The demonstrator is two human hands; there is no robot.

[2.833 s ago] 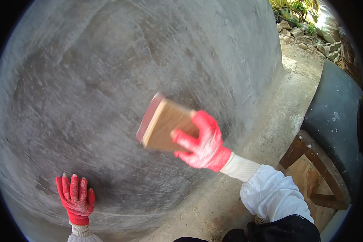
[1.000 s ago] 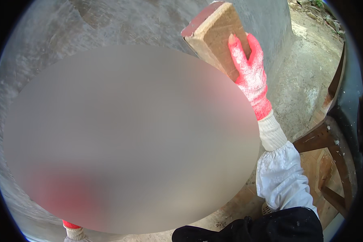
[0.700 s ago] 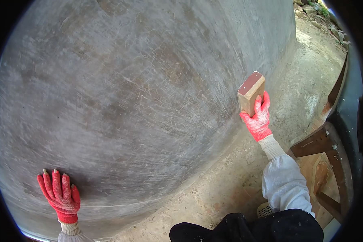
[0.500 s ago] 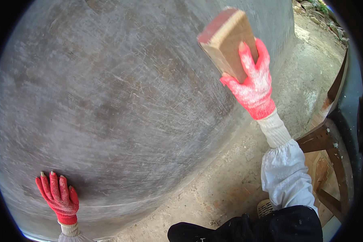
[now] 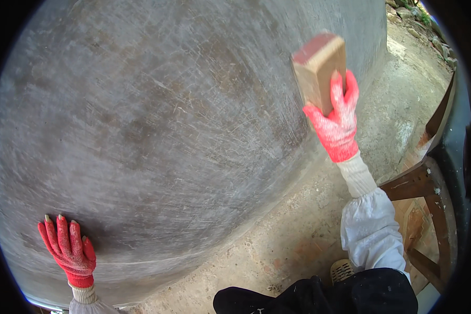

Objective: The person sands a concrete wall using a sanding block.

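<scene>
Wooden block (image 5: 319, 73) was far right, right hand (image 5: 340, 123) fingers clamping it, maybe touching the grey wall (image 5: 178, 162); left hand (image 5: 72, 256) fingers were spread against it, near left. Wall looked widely scuffed, dark patches (image 5: 141, 128) left.

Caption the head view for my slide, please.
Red-gloved right hand grips a wooden sanding block at a curved grey wall; red-gloved left hand rests flat against the wall.

A pale shoe (image 5: 341, 270) stands on the rough concrete floor (image 5: 235, 272), with stones (image 5: 404, 12) along its far edge.
</scene>
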